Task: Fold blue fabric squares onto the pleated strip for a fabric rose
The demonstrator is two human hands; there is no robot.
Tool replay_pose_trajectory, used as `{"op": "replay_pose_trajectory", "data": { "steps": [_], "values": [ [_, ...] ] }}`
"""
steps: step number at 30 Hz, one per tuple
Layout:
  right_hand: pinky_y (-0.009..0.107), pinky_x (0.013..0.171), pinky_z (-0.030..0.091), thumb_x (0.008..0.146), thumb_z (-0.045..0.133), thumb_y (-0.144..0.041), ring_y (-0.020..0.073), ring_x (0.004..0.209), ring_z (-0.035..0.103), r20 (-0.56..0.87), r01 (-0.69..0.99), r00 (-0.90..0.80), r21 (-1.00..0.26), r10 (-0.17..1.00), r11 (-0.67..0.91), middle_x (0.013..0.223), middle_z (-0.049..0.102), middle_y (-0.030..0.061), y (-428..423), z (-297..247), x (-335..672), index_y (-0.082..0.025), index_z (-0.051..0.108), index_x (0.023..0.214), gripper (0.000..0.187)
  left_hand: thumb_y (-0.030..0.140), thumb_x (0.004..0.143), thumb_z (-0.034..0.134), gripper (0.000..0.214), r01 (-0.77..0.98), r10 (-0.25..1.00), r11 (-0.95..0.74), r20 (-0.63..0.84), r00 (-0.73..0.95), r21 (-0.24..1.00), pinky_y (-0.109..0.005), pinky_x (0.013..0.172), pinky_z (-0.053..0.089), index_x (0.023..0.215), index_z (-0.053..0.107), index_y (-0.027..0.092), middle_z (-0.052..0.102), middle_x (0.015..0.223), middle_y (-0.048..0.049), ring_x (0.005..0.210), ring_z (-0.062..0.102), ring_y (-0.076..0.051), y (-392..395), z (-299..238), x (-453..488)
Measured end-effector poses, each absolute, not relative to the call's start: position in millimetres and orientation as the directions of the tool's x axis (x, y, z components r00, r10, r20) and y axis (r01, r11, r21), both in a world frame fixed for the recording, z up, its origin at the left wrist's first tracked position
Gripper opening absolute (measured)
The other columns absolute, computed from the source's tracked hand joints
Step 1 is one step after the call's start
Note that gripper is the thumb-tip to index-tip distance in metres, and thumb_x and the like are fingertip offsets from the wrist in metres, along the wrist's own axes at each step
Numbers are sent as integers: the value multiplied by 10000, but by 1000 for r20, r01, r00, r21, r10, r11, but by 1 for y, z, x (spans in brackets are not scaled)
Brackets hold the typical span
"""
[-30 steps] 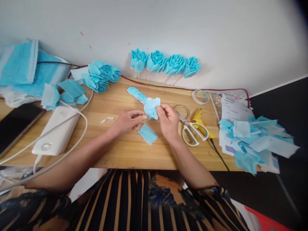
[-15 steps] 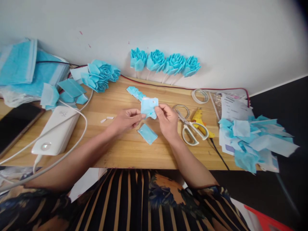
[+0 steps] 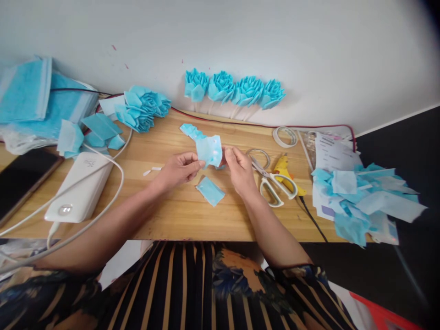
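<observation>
My left hand (image 3: 181, 170) pinches the lower left corner of a light blue piece of mask fabric (image 3: 208, 150) between thumb and fingertips. At the piece's right edge, my right hand (image 3: 239, 168) has thumb and fingers closed, with the fingertips partly behind the fabric. A pleated blue strip (image 3: 192, 131) lies just beyond the held piece. Nearer me, a flat blue fabric rectangle (image 3: 210, 191) rests on the wooden table (image 3: 192, 222). White-handled scissors (image 3: 275, 181) lie right of my right hand, partly over a yellow glue gun (image 3: 283, 168).
Several blue fabric flowers (image 3: 222, 87) lean on the wall, and a bunch (image 3: 142, 107) lies left. Tape (image 3: 285, 136) is at the back right. Blue scraps (image 3: 364, 197) pile up right. A power bank (image 3: 80, 185), cable, phone (image 3: 25, 178) and masks (image 3: 25, 91) occupy the left.
The held fabric has turned and shifted slightly left, its right edge now curling. My right hand's fingers have moved from its front face to beside and behind that edge.
</observation>
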State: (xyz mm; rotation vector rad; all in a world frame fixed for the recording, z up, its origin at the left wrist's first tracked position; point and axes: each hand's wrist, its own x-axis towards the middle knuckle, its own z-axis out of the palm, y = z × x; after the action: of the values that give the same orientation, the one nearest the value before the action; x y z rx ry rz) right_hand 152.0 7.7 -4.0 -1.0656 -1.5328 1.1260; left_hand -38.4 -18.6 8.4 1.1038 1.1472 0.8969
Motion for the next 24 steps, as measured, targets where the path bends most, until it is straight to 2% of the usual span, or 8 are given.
{"op": "replay_pose_trajectory", "data": {
  "steps": [3,5,9,14,24],
  "values": [
    [316,742,511,968,511,-595,153,749,602,175,115,-258,-971,950,210,787,645,2,6,-3,151,-247,699,1019,398,444,749,729,342,-8,954,236,-230,192,972,-199,449,265,683,517,184,476,501,65,447,365,-51,-19,8,-37],
    [320,750,515,922,580,-609,155,765,602,159,122,-277,-972,948,199,831,656,3,4,-4,149,-253,683,1091,408,445,757,726,340,-3,955,229,-225,193,973,-201,449,267,687,520,184,478,508,64,447,367,-52,-19,7,-37],
    [306,734,509,842,712,-481,144,752,578,150,121,-271,-975,951,188,833,648,-14,5,-10,146,-247,661,1129,374,458,761,723,352,7,957,218,-215,194,976,-205,451,269,678,517,185,475,506,63,448,368,-54,-19,6,-37],
    [306,729,498,845,696,-391,134,740,561,138,106,-277,-979,951,173,796,611,-30,7,-11,147,-247,655,1164,352,451,750,721,341,18,961,209,-209,182,978,-214,450,268,666,526,184,469,498,65,444,355,-54,-17,8,-39],
    [329,771,540,837,721,-446,156,794,638,134,21,-332,-988,934,150,841,658,-21,9,-7,150,-272,619,1266,474,415,763,715,332,36,965,172,-176,194,984,-217,450,258,643,506,186,473,495,60,439,353,-52,-15,7,-45]
  ]
}}
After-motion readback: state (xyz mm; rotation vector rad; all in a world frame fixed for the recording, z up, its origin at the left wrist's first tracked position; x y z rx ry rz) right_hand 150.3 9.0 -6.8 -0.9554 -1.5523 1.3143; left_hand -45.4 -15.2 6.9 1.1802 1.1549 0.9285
